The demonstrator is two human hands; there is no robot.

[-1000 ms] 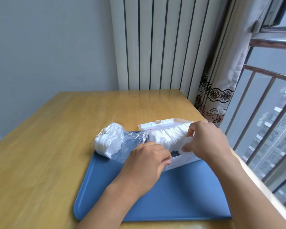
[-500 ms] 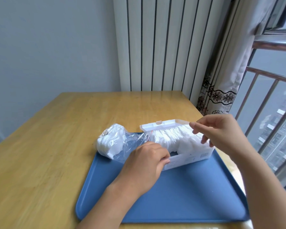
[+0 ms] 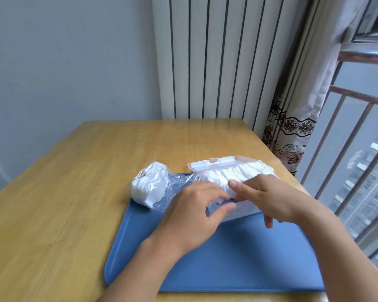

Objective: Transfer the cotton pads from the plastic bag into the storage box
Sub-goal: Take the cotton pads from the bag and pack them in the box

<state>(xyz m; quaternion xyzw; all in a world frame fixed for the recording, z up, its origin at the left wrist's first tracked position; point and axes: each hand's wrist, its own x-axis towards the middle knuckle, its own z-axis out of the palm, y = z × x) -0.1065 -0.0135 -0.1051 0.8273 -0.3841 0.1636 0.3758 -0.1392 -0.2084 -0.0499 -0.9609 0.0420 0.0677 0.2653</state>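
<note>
Tabletop: cotton pads [image 3: 231, 177] under fingers [image 3: 238, 185]

Both forearms are bare from wrist to the frame's lower edge, with no sleeve showing. The bare left hand [image 3: 192, 216] and bare right hand [image 3: 268, 199] wear no gloves, rings, or watch; fingernails are short and unpainted.

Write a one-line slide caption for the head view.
Both hands, left hand and right hand, settle cotton pads into the open storage box on a blue tray.

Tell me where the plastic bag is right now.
The plastic bag lies at the blue tray's far left corner, left of the storage box, by the left hand.
</note>
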